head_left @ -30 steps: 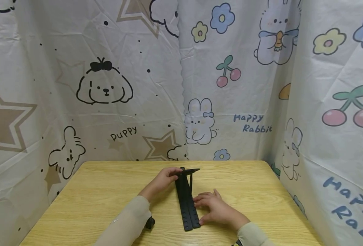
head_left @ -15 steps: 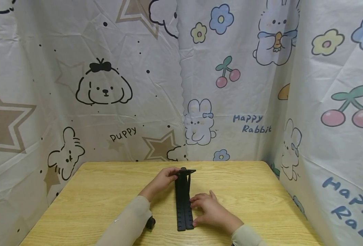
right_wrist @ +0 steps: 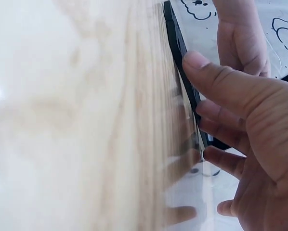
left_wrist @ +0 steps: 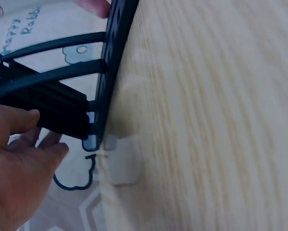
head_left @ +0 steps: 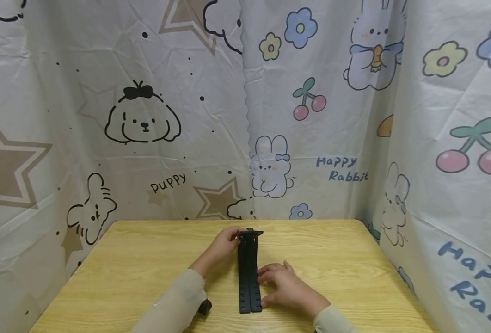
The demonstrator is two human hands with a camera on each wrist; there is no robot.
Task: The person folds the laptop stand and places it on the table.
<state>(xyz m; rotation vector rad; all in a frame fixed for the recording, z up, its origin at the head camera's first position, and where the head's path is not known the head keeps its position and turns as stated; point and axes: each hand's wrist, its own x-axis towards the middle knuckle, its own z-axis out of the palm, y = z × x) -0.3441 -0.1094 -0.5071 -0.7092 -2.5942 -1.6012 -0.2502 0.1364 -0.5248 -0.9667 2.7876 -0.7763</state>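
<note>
A black folding stand point(head_left: 249, 277) lies lengthwise on the table, its two slotted base rails side by side. Thin struts point(left_wrist: 62, 77) rise from its far end to a raised plate point(left_wrist: 52, 108). My left hand point(head_left: 224, 243) is at that far end, pinching the plate's left edge between thumb and fingers. Beside the near half of the base, my right hand point(head_left: 285, 284) rests with thumb and fingertips against its right edge. In the right wrist view those fingers are spread along the rail point(right_wrist: 180, 67), not wrapped round it.
The wood-grain table point(head_left: 154, 259) extends around both hands. A small black object point(head_left: 205, 307) shows beside the left sleeve. Behind the table hangs a pale curtain point(head_left: 212, 138) printed with cartoons, and it continues along both sides.
The stand's near end has swung left, so the base now points straighter away from me. My right hand has followed it left. The left hand has stayed nearly in place.
</note>
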